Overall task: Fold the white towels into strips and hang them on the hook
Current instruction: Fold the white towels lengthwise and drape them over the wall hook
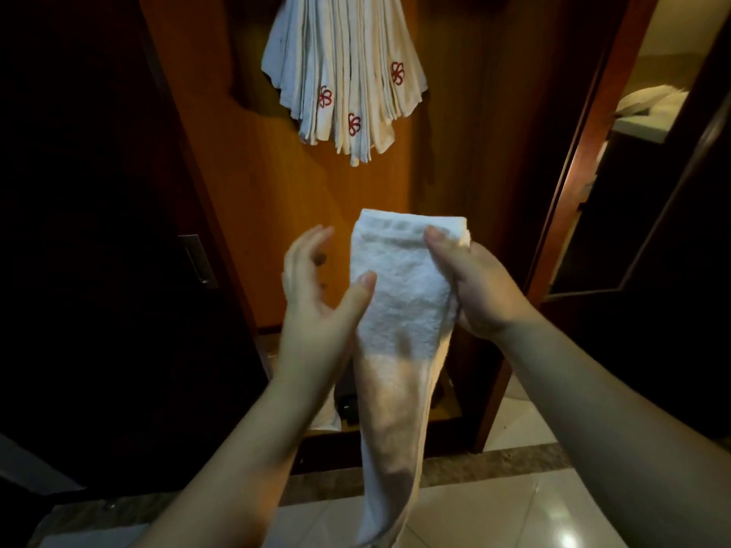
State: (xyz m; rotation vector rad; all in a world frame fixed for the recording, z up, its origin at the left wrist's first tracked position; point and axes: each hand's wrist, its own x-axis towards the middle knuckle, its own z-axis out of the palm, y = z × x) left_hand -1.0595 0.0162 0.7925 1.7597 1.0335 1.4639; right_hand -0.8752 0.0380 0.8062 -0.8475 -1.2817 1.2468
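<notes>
Your right hand [474,286] grips 1 white towel [399,310] folded into a long strip, thumb across its upper right corner and fingers curled behind it, so the folded top edge stands up and the rest hangs down toward the tiled floor [494,508]. Your left hand [316,294] is open beside the strip, fingers relaxed and spread, with only the thumb tip touching the towel's left edge. Above, 1 bunch of hanging towels [344,73] fans out against the orange wooden panel [257,191]; the strips overlap too closely to count, and the hook itself is out of view. 3 red flower emblems [325,96] show on them. 1 metal handle [197,259] sits on the dark door at left.
</notes>
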